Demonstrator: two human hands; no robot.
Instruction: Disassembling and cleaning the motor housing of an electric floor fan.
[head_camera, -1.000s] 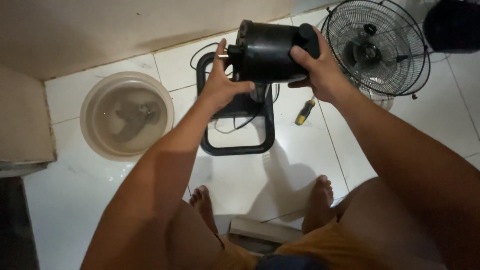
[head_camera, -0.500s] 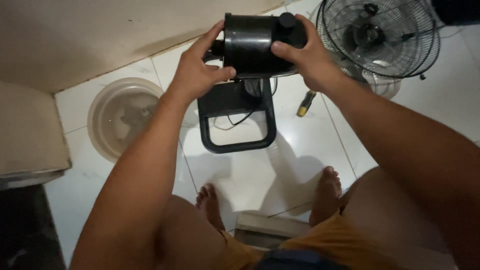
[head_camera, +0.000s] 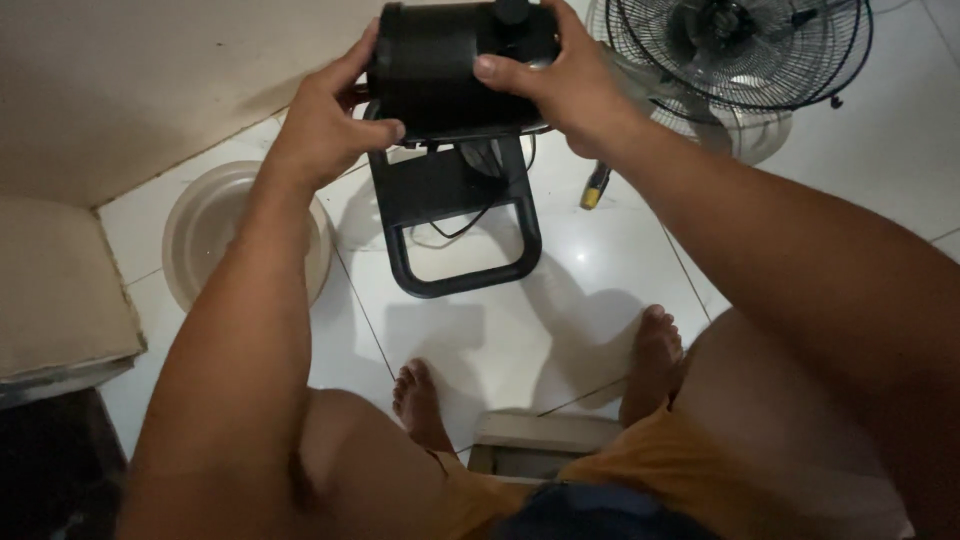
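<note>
Both my hands hold a black cylindrical fan motor housing (head_camera: 440, 70) up above the floor. My left hand (head_camera: 325, 120) grips its left end, fingers wrapped over the rim. My right hand (head_camera: 560, 85) clasps the right side, thumb lying across the front of the housing. Directly below it stands the black fan base frame (head_camera: 460, 225) on white tiles, with a dark cord looping through it.
A black wire fan grille (head_camera: 745, 45) lies at the upper right. A yellow-handled screwdriver (head_camera: 594, 186) rests on the tiles beside the base. A translucent round fan blade (head_camera: 215, 235) lies at left. My bare feet (head_camera: 655, 350) rest below, and a beige cushion (head_camera: 55, 290) sits at far left.
The housing has been turned in my hands, and my left hand has shifted its grip on the left end. The view has tilted down a little.
</note>
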